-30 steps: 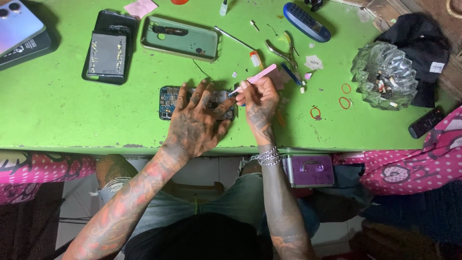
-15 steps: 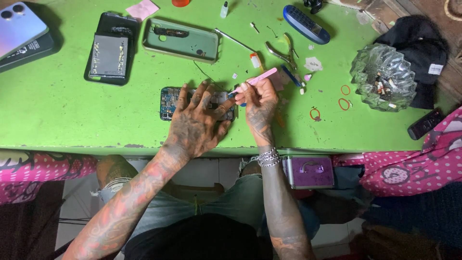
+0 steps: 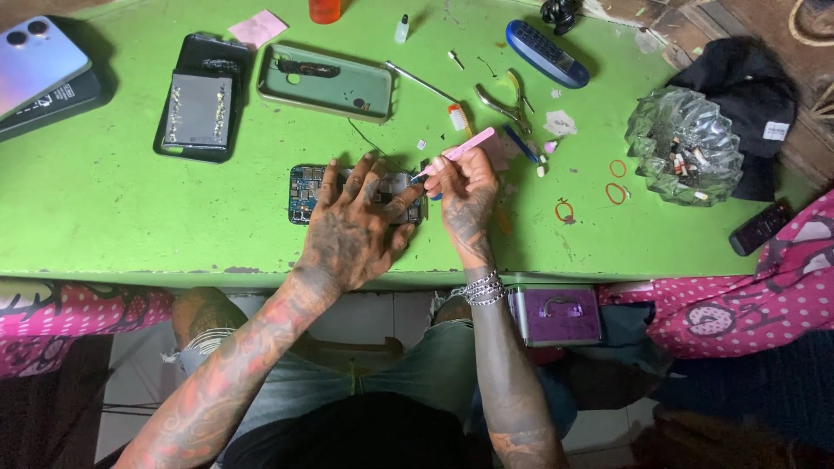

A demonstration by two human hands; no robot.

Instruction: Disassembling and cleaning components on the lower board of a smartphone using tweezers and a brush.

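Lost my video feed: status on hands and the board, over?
Left hand flat on opened phone board, pinning it. Right hand grips pink tool, tip at board. Pliers nearby, clear.

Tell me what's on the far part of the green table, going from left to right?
Pale blue phone → black phone case → green phone case → small pliers → blue oblong tool → glass ashtray → black cloth.

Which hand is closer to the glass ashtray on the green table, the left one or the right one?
Right. The right hand, holding a pink tool, is nearer to the glass ashtray, which lies further to its right. The left hand presses on the opened phone, farther away.
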